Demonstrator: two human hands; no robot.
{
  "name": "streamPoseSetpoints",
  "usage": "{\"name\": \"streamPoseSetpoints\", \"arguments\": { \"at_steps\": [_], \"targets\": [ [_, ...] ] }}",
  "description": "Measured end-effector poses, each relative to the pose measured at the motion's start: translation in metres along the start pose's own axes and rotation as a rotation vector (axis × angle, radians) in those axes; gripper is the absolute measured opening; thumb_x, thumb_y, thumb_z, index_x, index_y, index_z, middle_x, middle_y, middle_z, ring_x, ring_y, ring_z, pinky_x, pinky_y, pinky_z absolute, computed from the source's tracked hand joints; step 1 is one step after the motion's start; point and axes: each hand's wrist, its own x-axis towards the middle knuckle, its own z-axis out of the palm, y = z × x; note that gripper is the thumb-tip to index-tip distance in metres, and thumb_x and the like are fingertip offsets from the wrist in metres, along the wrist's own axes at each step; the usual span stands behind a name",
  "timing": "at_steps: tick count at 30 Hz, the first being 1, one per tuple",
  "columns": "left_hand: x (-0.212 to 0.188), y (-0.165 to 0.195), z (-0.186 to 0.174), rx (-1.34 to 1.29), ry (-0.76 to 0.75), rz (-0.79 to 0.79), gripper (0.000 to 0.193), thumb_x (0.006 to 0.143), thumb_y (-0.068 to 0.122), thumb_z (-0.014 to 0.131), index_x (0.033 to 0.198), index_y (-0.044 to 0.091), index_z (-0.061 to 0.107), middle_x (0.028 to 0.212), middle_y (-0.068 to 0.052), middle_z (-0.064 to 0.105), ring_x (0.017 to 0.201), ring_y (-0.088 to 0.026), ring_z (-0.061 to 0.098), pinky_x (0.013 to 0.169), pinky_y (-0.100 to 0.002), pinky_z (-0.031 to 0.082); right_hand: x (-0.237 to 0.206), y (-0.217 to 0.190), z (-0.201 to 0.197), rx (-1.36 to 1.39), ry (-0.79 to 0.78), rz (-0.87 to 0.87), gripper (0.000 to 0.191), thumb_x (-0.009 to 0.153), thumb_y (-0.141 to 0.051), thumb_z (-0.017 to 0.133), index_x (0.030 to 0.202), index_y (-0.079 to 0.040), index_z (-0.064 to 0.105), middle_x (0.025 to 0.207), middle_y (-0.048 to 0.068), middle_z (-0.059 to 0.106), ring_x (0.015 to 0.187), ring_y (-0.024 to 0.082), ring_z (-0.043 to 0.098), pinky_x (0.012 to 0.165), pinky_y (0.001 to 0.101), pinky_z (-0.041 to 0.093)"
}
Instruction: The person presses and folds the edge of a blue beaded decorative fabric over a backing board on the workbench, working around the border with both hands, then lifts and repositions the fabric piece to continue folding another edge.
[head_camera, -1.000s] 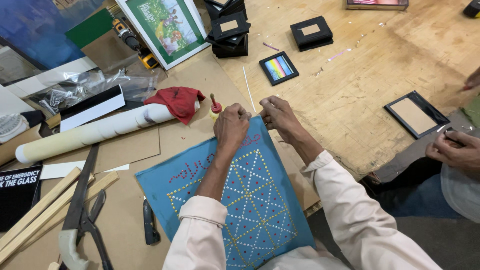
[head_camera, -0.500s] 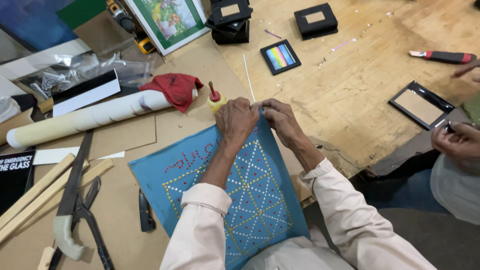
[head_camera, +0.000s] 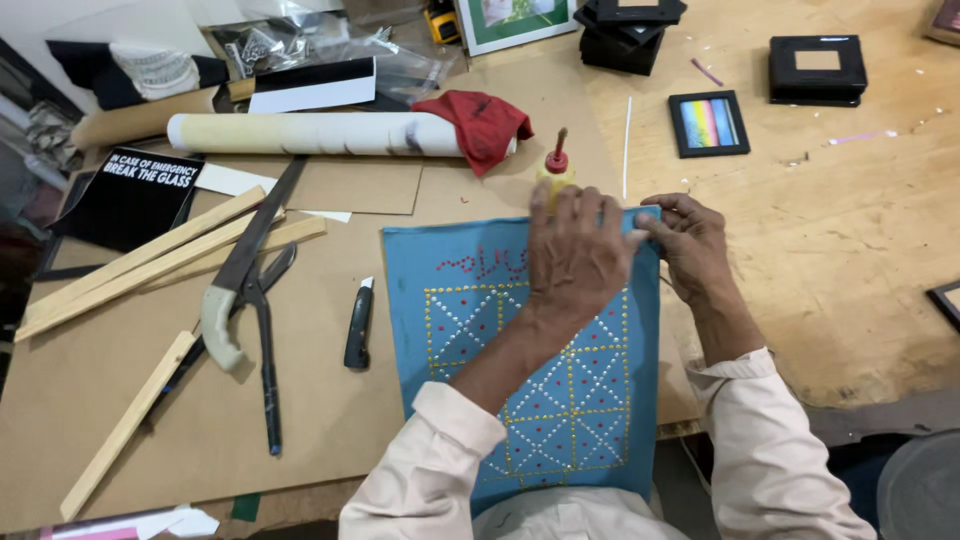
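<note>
Brown cardboard sheeting (head_camera: 300, 400) covers this wooden workbench, and on it lies a blue fabric panel stitched with a grid of white and red beads (head_camera: 480, 330). Its top edge sits just below a small yellow glue bottle with a red nozzle (head_camera: 555, 170). The left hand (head_camera: 580, 250) presses flat on the upper cloth, fingers spread. The right hand (head_camera: 690, 245) pinches the top right corner. The cloth looks light and limp, so it is probably best held at its edges. Large shears (head_camera: 245, 290) lie well apart.
</note>
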Motion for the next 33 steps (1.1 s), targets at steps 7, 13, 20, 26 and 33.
{"name": "streamPoseSetpoints", "arguments": {
  "at_steps": [7, 13, 20, 26, 33],
  "targets": [
    [-0.011, -0.129, -0.068, -0.047, -0.446, -0.298, 0.048, 0.073, 0.053, 0.082, 0.086, 0.007, 0.078, 0.078, -0.012, 0.072, 0.091, -0.030, 0.066, 0.096, -0.048, 0.042, 0.002, 0.002, 0.014, 0.027, 0.148, 0.048, 0.018, 0.106, -0.014, 0.070, 0.097, 0.002, 0.070, 0.079, -0.001, 0.059, 0.066, 0.006, 0.051, 0.055, 0.0230, 0.039],
    [-0.023, -0.158, -0.070, -0.225, -0.361, -0.354, 0.042, 0.082, 0.046, 0.079, 0.072, 0.006, 0.077, 0.072, -0.017, 0.071, 0.074, -0.036, 0.069, 0.072, -0.049, 0.053, -0.025, -0.054, 0.090, -1.306, 0.395, -1.049, 0.024, 0.092, -0.014, 0.073, 0.101, 0.009, 0.069, 0.095, 0.022, 0.072, 0.087, 0.036, 0.069, 0.077, 0.0407, 0.052],
    [-0.017, -0.182, -0.118, -0.371, 0.100, -0.695, 0.042, 0.100, 0.046, 0.063, 0.088, 0.008, 0.075, 0.074, -0.017, 0.068, 0.072, -0.037, 0.067, 0.071, -0.049, 0.050, -0.031, -0.096, 0.157, -1.116, -0.318, -0.534, 0.027, 0.098, -0.031, 0.069, 0.097, -0.004, 0.075, 0.082, 0.016, 0.072, 0.073, 0.034, 0.067, 0.068, 0.0452, 0.050],
    [-0.084, -0.178, -0.126, -0.232, 0.203, -0.403, 0.076, 0.068, 0.064, 0.085, 0.096, -0.003, 0.066, 0.071, -0.019, 0.067, 0.063, -0.032, 0.065, 0.059, -0.047, 0.051, -0.024, -0.094, 0.152, -1.104, -0.330, -0.363, 0.032, 0.096, -0.036, 0.070, 0.091, -0.005, 0.077, 0.060, 0.014, 0.066, 0.053, 0.029, 0.065, 0.055, 0.0414, 0.049],
    [-0.087, -0.183, -0.102, -0.511, 0.050, -0.727, 0.056, 0.095, 0.043, 0.070, 0.068, -0.003, 0.052, 0.059, -0.018, 0.046, 0.052, -0.027, 0.040, 0.056, -0.046, 0.040, -0.030, -0.089, 0.141, -0.947, -0.266, -0.219, 0.033, 0.094, -0.035, 0.073, 0.095, -0.003, 0.078, 0.056, 0.006, 0.060, 0.049, 0.013, 0.055, 0.048, 0.0323, 0.043]
  ]
}}
